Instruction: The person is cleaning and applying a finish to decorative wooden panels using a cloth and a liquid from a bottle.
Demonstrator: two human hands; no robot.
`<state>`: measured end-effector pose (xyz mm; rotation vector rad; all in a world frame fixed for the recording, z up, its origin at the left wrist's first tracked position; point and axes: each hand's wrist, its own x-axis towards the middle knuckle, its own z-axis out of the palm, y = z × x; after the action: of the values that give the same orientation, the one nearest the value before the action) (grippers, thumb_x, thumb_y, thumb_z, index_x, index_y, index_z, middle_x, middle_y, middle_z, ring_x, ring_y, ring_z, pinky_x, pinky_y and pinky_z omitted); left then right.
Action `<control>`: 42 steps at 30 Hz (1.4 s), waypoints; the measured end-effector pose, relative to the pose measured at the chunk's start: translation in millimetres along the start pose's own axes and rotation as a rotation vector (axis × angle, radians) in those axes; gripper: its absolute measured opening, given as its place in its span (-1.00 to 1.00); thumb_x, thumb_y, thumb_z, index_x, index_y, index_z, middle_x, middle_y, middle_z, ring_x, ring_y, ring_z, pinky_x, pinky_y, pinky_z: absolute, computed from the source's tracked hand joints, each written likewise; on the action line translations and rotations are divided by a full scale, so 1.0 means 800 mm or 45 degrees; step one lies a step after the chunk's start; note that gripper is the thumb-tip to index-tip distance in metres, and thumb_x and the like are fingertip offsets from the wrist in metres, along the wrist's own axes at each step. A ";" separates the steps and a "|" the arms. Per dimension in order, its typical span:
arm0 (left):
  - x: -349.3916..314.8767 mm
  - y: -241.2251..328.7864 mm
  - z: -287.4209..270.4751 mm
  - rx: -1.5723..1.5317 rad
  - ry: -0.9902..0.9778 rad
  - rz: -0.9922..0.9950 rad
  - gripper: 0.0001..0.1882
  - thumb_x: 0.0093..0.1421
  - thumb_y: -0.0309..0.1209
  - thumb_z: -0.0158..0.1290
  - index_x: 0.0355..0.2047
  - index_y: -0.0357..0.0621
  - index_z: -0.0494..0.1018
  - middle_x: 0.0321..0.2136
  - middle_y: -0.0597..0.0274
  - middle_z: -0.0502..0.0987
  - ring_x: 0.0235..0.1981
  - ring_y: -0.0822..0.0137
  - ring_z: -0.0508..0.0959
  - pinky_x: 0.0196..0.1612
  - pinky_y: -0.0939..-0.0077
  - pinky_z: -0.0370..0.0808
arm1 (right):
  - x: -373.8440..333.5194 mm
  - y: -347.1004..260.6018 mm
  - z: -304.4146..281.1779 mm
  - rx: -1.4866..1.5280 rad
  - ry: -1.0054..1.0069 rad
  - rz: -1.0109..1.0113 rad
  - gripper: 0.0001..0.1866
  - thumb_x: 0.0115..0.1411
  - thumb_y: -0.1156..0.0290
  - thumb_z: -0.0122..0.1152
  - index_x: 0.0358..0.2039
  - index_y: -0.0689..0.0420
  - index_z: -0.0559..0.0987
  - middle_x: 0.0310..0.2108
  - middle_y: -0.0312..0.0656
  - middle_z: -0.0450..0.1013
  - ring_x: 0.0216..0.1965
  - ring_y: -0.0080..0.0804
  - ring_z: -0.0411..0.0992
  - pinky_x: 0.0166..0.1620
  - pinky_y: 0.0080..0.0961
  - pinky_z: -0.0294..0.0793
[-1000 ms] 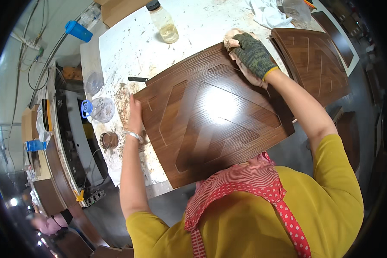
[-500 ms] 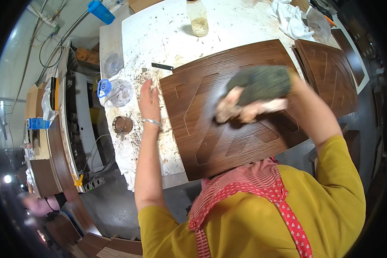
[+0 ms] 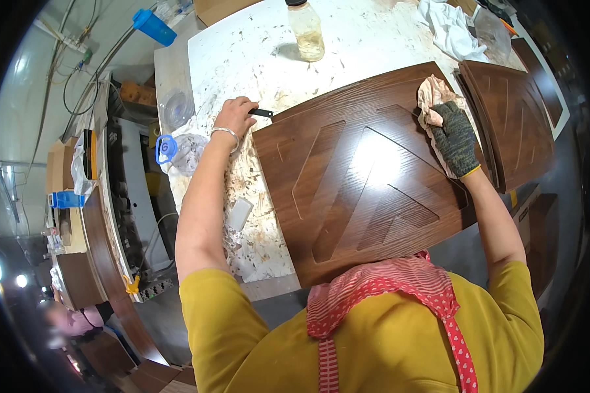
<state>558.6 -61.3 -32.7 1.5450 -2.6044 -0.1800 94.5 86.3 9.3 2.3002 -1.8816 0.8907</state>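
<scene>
My left hand (image 3: 235, 120), bare with a silver bangle (image 3: 225, 135) at its wrist, is curled over one end of a slim black tool (image 3: 261, 112). The tool's other end sticks out towards the corner of a dark brown wood-grain panel (image 3: 295, 242), whose face has grooved angular lines. On my right hand (image 3: 455, 136) is a dark grey-green knit glove. Its fingers press a crumpled pale pink cloth (image 3: 434, 93) onto the panel's right edge. What kind of tool the black one is, I cannot tell.
A stained white table covering (image 3: 255, 39) lies under the panel. A glass bottle (image 3: 308, 39) stands at the back, with white cloth (image 3: 444, 29) farther right. More brown panels (image 3: 518, 124) lie at the right. A blue-handled clear jug (image 3: 187, 154) and a white block (image 3: 240, 213) flank my left forearm.
My left hand has moved up from beside the panel and closed on the black tool. My right hand has carried the cloth from mid-panel to its right edge.
</scene>
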 end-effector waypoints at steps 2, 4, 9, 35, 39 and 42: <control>0.010 -0.003 -0.002 0.001 -0.017 0.012 -0.67 -0.06 -0.38 0.22 -0.21 0.06 0.53 -0.09 0.26 0.43 -0.06 0.15 0.37 0.05 0.34 0.36 | 0.000 0.000 0.000 0.034 0.015 0.005 -0.79 0.10 0.38 0.13 -0.23 0.11 0.50 -0.29 -0.07 0.40 -0.22 -0.09 0.42 -0.14 -0.30 0.39; 0.020 -0.004 -0.007 0.031 -0.176 -0.094 -0.71 -0.09 -0.35 0.25 -0.30 0.03 0.52 -0.10 0.24 0.41 -0.05 0.14 0.35 0.04 0.31 0.36 | -0.001 0.005 0.002 0.050 -0.007 -0.001 -0.77 0.11 0.36 0.13 -0.20 0.11 0.50 -0.26 -0.06 0.41 -0.20 -0.09 0.42 -0.11 -0.31 0.39; 0.031 0.000 -0.018 0.094 -0.330 -0.251 -0.77 -0.08 -0.30 0.27 -0.43 -0.01 0.46 -0.20 0.22 0.46 -0.08 0.15 0.39 -0.04 0.32 0.37 | -0.005 0.015 0.008 0.013 -0.004 0.006 -0.76 0.11 0.43 0.09 -0.18 0.14 0.50 -0.24 -0.07 0.42 -0.17 -0.10 0.39 -0.07 -0.31 0.34; -0.057 0.128 -0.058 -0.030 0.091 0.125 -0.92 0.01 -0.40 0.17 -0.53 -0.11 0.53 -0.53 0.22 0.51 -0.39 0.15 0.43 -0.27 0.31 0.38 | -0.015 0.035 0.026 -0.056 -0.016 0.090 -0.67 0.08 0.37 0.19 -0.11 0.11 0.50 -0.09 0.00 0.43 -0.03 -0.11 0.40 0.05 -0.29 0.36; -0.078 0.121 -0.062 -0.039 0.131 0.064 -0.90 0.03 -0.41 0.16 -0.50 -0.15 0.51 -0.51 0.18 0.49 -0.39 0.12 0.42 -0.24 0.29 0.38 | -0.010 0.021 0.017 0.043 -0.006 0.071 -0.71 0.09 0.38 0.16 -0.14 0.11 0.51 -0.12 -0.01 0.44 -0.06 -0.09 0.41 0.01 -0.27 0.38; -0.081 0.121 -0.068 -0.033 0.096 0.084 -0.91 0.03 -0.41 0.16 -0.49 -0.15 0.51 -0.49 0.18 0.50 -0.37 0.10 0.41 -0.23 0.29 0.38 | -0.005 0.025 0.021 0.082 0.030 -0.020 -0.73 0.08 0.37 0.16 -0.17 0.10 0.51 -0.18 -0.03 0.44 -0.12 -0.09 0.42 -0.03 -0.26 0.39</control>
<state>513.8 39.0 34.3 1.4267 -2.5799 -0.1457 82.2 78.5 -13.0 2.3261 -1.8494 0.9868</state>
